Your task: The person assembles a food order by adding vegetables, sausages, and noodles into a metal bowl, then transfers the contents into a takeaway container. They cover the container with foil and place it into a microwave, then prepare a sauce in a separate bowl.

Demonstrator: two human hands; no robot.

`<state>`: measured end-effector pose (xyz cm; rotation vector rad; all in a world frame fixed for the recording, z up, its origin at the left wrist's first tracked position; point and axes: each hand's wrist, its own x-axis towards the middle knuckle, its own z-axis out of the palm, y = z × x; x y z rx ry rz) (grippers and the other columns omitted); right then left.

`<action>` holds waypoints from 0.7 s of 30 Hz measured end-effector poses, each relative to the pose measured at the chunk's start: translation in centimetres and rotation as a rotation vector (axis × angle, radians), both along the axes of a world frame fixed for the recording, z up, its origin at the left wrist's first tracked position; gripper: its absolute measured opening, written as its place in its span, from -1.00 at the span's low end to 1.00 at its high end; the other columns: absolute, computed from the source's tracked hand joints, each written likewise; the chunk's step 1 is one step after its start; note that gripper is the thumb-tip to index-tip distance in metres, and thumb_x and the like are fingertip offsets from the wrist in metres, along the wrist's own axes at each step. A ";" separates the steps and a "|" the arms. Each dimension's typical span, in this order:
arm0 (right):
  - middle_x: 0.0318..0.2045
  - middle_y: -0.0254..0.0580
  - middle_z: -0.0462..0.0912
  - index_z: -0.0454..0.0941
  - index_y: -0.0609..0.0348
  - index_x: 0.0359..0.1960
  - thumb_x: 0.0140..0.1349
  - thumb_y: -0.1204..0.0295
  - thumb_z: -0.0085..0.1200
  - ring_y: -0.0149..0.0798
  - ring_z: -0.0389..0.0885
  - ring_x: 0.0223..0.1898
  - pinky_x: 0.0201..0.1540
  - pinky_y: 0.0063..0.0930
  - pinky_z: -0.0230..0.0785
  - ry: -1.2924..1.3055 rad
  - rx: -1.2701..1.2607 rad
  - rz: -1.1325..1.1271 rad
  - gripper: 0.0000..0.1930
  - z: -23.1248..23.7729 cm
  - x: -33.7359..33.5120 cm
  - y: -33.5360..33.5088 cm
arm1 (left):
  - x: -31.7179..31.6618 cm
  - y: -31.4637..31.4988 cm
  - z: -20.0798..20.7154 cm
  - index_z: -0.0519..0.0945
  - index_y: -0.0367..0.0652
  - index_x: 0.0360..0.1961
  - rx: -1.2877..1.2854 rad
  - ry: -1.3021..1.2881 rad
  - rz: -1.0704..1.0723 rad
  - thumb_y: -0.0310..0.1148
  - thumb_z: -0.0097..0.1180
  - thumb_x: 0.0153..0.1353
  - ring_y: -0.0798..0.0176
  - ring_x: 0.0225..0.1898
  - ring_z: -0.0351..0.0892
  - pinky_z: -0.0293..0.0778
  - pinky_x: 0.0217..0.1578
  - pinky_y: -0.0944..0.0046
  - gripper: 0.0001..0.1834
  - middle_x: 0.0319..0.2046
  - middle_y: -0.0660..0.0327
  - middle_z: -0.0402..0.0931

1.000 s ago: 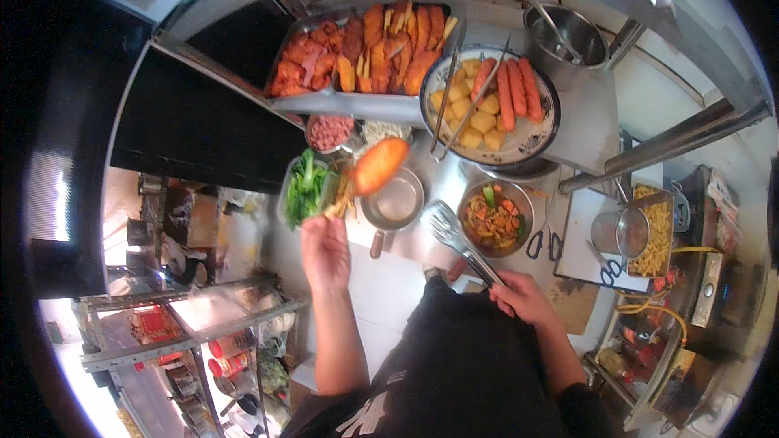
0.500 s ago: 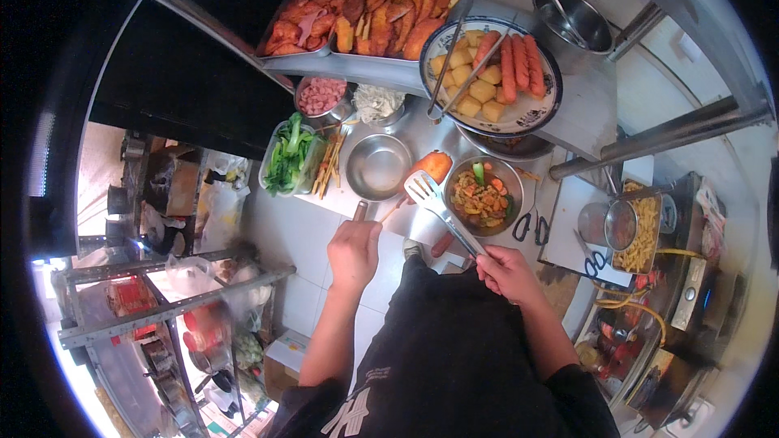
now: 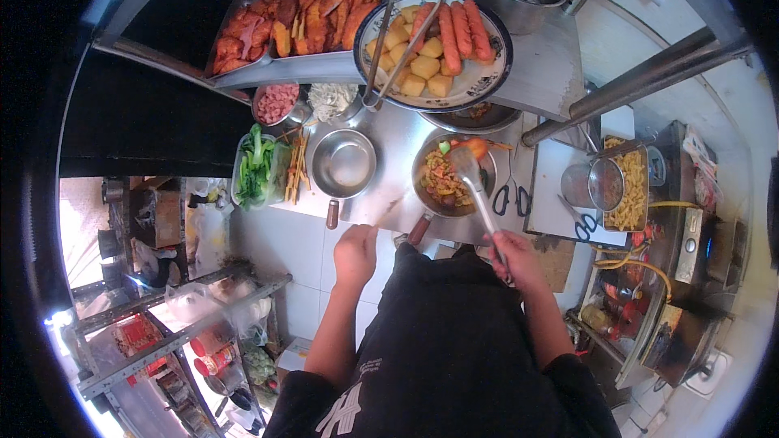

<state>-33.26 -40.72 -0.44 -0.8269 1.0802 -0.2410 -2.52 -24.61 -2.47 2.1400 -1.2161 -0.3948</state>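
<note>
My right hand (image 3: 519, 259) is wrapped round metal tongs (image 3: 482, 203) with a flat slotted head. The head is blurred and reaches into a pan of diced food (image 3: 442, 178), beside an orange-brown fried piece (image 3: 475, 146) at the far rim. The pan's brown handle (image 3: 419, 229) points toward me. My left hand (image 3: 355, 258) is closed, apart from the pans, with a thin wooden stick (image 3: 388, 211), partly blurred, sticking out from its fingertips. A second, bare saucepan (image 3: 344, 164) stands ahead of it on the counter.
At left are a tub of greens (image 3: 258, 166), wooden sticks (image 3: 297, 166), a pink diced-meat bowl (image 3: 277, 103). The shelf (image 3: 531, 65) above holds fried-meat trays and a plate (image 3: 487, 89) of sausages and potatoes under tongs. Scissors (image 3: 511, 197) lie right of the pan.
The tongs have moved from the pan's left side into it. The orange-brown piece has gone from beside the pan to its far rim. My view has shifted right.
</note>
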 end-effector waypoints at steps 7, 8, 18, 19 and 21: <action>-0.55 -0.38 0.50 0.60 0.20 -0.11 0.51 0.19 0.05 -0.54 0.32 -0.70 -0.68 -0.60 0.13 0.057 -0.088 0.090 -0.70 1.4 -2.0 -1.8 | -0.8 -1.3 -3.1 0.52 -0.40 0.17 0.353 -0.065 0.173 -0.07 0.30 0.31 -0.01 -0.17 0.74 0.62 -0.14 0.10 -0.38 -0.14 -0.12 0.68; -0.56 -0.38 0.49 0.60 0.19 -0.15 0.51 0.19 0.06 -0.54 0.32 -0.70 -0.68 -0.60 0.13 0.084 -0.061 0.131 -0.71 1.6 -1.2 -1.3 | -1.9 -2.1 -2.7 0.51 -0.41 0.17 0.223 0.100 0.161 -0.08 0.29 0.32 0.03 -0.13 0.72 0.61 -0.11 0.13 -0.38 -0.11 -0.11 0.67; -0.26 -0.04 0.72 0.63 0.20 -0.11 0.53 0.12 -0.07 -0.20 0.69 -0.21 -0.12 -0.27 0.50 0.190 -0.365 0.435 -0.62 -2.3 5.0 -0.8 | -5.3 -6.7 2.1 0.58 -0.33 -0.03 -0.295 1.564 0.312 -0.35 0.12 0.44 0.20 -0.21 0.66 0.59 -0.08 0.20 -0.75 -0.22 0.09 0.65; -0.17 0.07 0.70 0.59 0.22 -0.08 0.45 0.22 0.05 0.01 0.69 -0.12 -0.06 -0.16 0.52 0.446 -0.710 0.349 -0.70 -3.5 3.7 -2.2 | -4.2 -6.1 2.2 0.58 -0.34 -0.01 -0.315 1.607 0.326 -0.35 0.13 0.44 0.19 -0.22 0.65 0.59 -0.08 0.20 -0.74 -0.22 0.08 0.65; -0.09 0.16 0.64 0.53 0.31 -0.01 0.32 0.22 0.19 0.26 0.64 -0.05 0.08 0.07 0.46 0.802 -1.108 0.089 -0.61 -6.5 2.0 -4.6 | -2.3 -5.0 2.3 0.57 -0.36 0.01 -0.330 1.649 0.333 -0.35 0.13 0.43 0.19 -0.23 0.65 0.59 -0.09 0.20 -0.72 -0.23 0.09 0.65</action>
